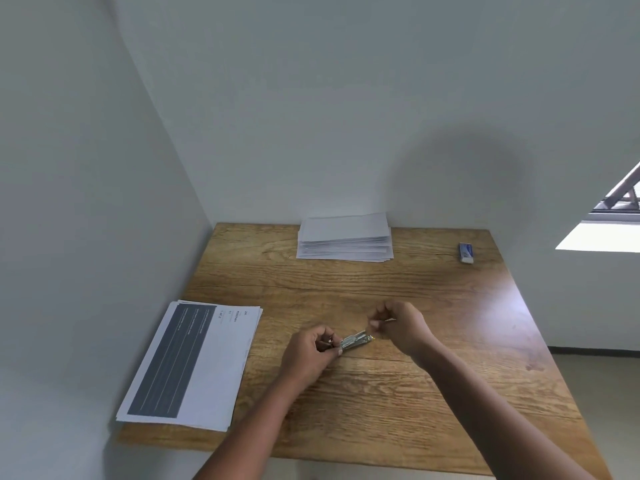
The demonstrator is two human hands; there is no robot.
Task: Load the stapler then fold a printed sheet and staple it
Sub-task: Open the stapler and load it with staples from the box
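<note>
**Stapler held over the bench, both hands busy**

At my far left, a stack of printed sheets (194, 365) lies flat on the wooden bench (381, 403), its near-left corner hanging past the bench edge. The top sheet carries a broad dark panel with thin pale lines and a little text at its far end.

My left hand (308, 353) comes next, near the middle of the bench. Its fingers (323, 337) are curled tight round the back end of the stapler (355, 341), which is metal-coloured and points right and slightly away from me, toward my other hand.

Further back, against the wall, a pile of folded white sheets (344, 239) sits roughly centred on the far edge.

My right hand (398, 325) is just beyond the stapler's front tip. Its fingers (375, 322) are pinched closed on something thin and pale; it is too small for me to tell what it is.

At the far right corner of the bench, well apart from everything else, a small white and blue box (466, 252) lies alone.
</note>
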